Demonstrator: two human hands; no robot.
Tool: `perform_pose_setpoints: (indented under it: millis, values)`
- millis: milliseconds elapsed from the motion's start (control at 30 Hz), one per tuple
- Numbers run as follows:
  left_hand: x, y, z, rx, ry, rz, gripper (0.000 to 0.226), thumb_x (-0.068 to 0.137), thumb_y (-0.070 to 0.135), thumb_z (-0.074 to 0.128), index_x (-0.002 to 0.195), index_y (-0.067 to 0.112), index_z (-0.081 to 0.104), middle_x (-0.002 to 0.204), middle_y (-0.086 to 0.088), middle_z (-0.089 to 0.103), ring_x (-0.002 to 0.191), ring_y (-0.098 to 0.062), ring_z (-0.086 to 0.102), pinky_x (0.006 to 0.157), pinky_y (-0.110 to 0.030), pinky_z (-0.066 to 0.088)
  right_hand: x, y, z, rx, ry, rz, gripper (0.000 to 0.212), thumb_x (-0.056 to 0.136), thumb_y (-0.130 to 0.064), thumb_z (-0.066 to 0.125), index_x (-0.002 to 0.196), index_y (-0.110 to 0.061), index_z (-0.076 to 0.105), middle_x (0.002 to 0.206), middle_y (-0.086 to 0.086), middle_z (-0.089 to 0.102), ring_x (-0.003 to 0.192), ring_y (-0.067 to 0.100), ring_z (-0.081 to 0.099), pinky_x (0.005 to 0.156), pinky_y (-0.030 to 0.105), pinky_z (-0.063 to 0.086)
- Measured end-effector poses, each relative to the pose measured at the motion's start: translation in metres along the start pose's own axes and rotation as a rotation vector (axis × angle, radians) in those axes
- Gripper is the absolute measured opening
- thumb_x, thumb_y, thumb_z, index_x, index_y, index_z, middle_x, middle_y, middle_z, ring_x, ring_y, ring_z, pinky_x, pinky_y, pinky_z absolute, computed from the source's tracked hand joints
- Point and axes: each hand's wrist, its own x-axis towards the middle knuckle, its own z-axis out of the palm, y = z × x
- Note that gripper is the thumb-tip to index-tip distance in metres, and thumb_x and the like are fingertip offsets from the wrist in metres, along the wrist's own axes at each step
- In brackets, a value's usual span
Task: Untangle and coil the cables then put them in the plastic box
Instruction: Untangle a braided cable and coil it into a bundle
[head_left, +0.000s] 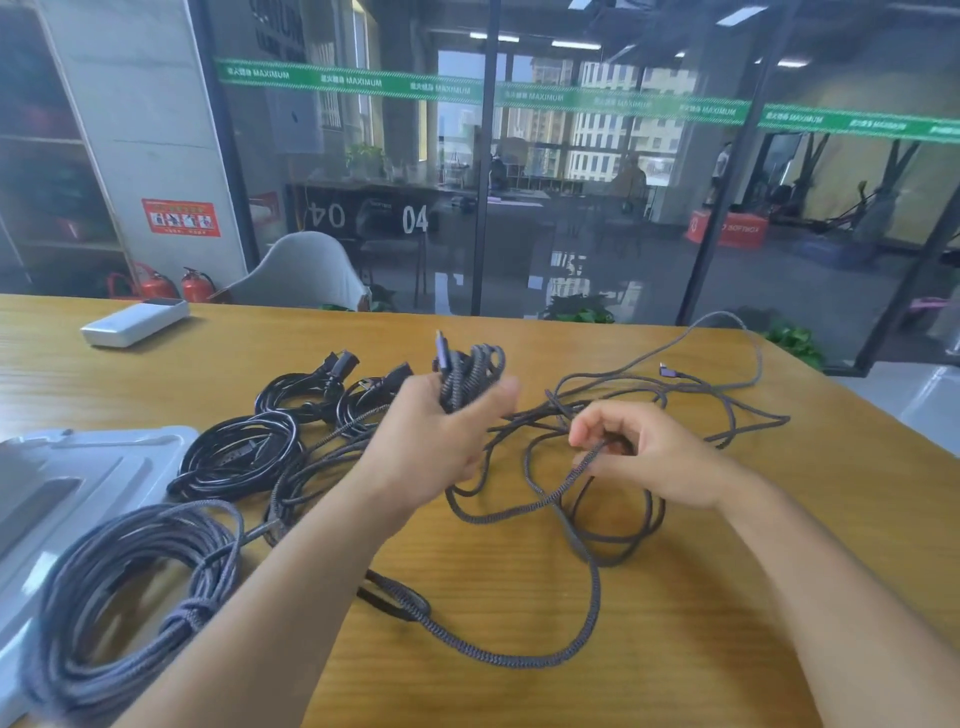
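Note:
My left hand (441, 431) grips a small bundle of coiled grey braided cable (467, 376) raised above the table, a purple plug sticking up from it. My right hand (639, 452) pinches a strand of the same grey cable (566, 480), which runs on in loose tangled loops (675, 400) across the table to the right. A large coiled grey cable (119, 587) lies at the near left, partly on the plastic box lid (93, 457). Black coiled cables (239, 452) sit behind it.
A white power bank (135, 322) lies at the far left of the wooden table (675, 649). More black cables with plugs (332, 374) lie beyond the coils. A glass wall and a chair stand behind the table's far edge.

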Motion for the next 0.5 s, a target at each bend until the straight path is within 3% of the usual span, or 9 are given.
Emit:
perform_pose_setpoints:
  millis: [133, 233, 333, 367, 433, 500]
  values:
    - [-0.002, -0.007, 0.014, 0.150, -0.043, 0.000, 0.039, 0.093, 0.048, 0.074, 0.066, 0.028, 0.056, 0.057, 0.001, 0.030, 0.051, -0.020, 0.024, 0.049, -0.031, 0.023, -0.010, -0.008, -0.013, 0.235, -0.291, 0.006, 0.038, 0.094, 0.009, 0.065, 0.123, -0.011, 0.052, 0.097, 0.006, 0.043, 0.087, 0.019, 0.043, 0.077, 0.027, 0.044]
    - [-0.002, -0.007, 0.016, 0.154, -0.012, -0.003, 0.031, 0.091, 0.050, 0.074, 0.072, 0.026, 0.068, 0.057, 0.001, 0.030, 0.052, -0.020, 0.024, 0.049, -0.033, 0.024, -0.017, -0.006, -0.021, 0.264, -0.426, -0.009, 0.028, 0.093, 0.002, 0.067, 0.115, -0.012, 0.058, 0.100, 0.007, 0.049, 0.089, 0.017, 0.047, 0.078, 0.024, 0.046]
    - [0.002, -0.010, 0.012, 0.118, 0.034, 0.004, 0.058, 0.093, 0.048, 0.070, 0.102, -0.008, 0.063, 0.061, -0.004, 0.027, 0.053, -0.021, 0.022, 0.047, -0.031, 0.023, -0.019, -0.002, -0.027, 0.180, -0.409, 0.035, 0.012, 0.095, -0.005, 0.072, 0.104, -0.011, 0.068, 0.099, 0.004, 0.064, 0.092, 0.017, 0.058, 0.083, 0.025, 0.051]
    - [0.003, -0.011, 0.011, 0.122, 0.036, 0.009, 0.063, 0.093, 0.048, 0.069, 0.105, -0.012, 0.060, 0.062, -0.004, 0.026, 0.053, -0.021, 0.021, 0.047, -0.030, 0.023, -0.018, -0.001, -0.027, 0.137, -0.382, 0.055, 0.008, 0.094, -0.007, 0.074, 0.101, -0.010, 0.070, 0.097, 0.004, 0.068, 0.091, 0.017, 0.061, 0.083, 0.025, 0.052]
    - [0.001, -0.012, 0.013, 0.159, 0.013, 0.016, 0.063, 0.092, 0.050, 0.069, 0.100, -0.012, 0.059, 0.059, -0.002, 0.027, 0.051, -0.020, 0.022, 0.048, -0.031, 0.024, -0.015, 0.002, -0.022, 0.038, -0.272, 0.083, 0.007, 0.093, -0.012, 0.078, 0.098, -0.009, 0.073, 0.095, 0.005, 0.074, 0.089, 0.016, 0.068, 0.083, 0.027, 0.053]
    - [0.000, -0.013, 0.015, 0.206, -0.020, 0.007, 0.050, 0.090, 0.053, 0.071, 0.083, 0.004, 0.065, 0.056, -0.001, 0.031, 0.050, -0.020, 0.025, 0.051, -0.033, 0.027, -0.009, 0.003, -0.014, -0.047, -0.095, 0.072, 0.011, 0.090, -0.020, 0.081, 0.095, -0.014, 0.073, 0.091, 0.003, 0.076, 0.087, 0.019, 0.070, 0.085, 0.034, 0.055]
